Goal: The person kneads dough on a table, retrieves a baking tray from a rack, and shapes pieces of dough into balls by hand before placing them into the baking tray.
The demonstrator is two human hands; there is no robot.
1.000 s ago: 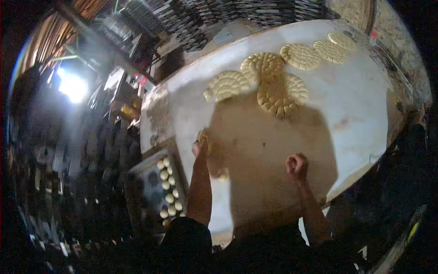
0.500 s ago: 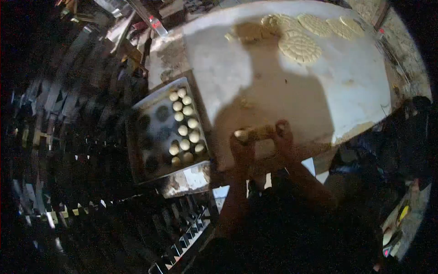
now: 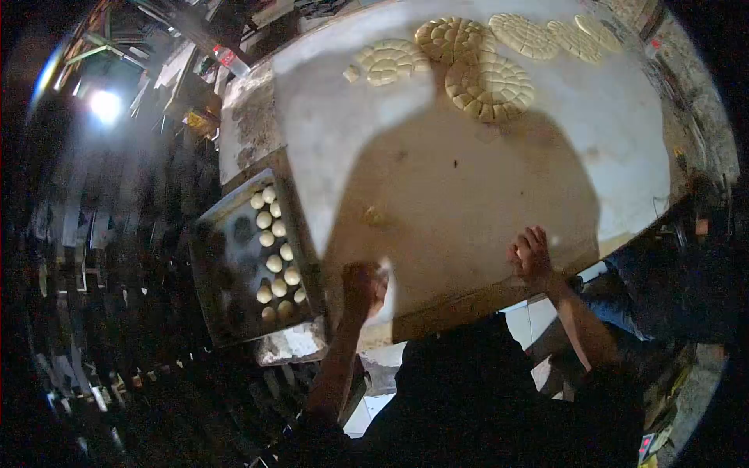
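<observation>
My left hand (image 3: 365, 290) is over the near left part of the work table, just right of the tray, with its fingers curled. A pale spot shows at its fingertips; whether this is dough or lit skin I cannot make out. My right hand (image 3: 532, 254) is at the table's near edge, further right, its fingers bent inward and whatever they may hold hidden. Several pale dough balls (image 3: 274, 264) stand in rows along the right side of a dark metal tray (image 3: 226, 204). Flat rounds of dough cut into pieces (image 3: 490, 87) lie at the table's far side.
The pale work table (image 3: 624, 148) carries the shadow of my head and shoulders. A bottle with a red label (image 3: 229, 60) is at its far left corner. A bright lamp (image 3: 105, 107) shines at the left. Dark clutter surrounds the table.
My hands have moved apart, the left toward the tray and the right further right. The dough ball visible at my left hand before is not clearly seen now. The camera view has shifted.
</observation>
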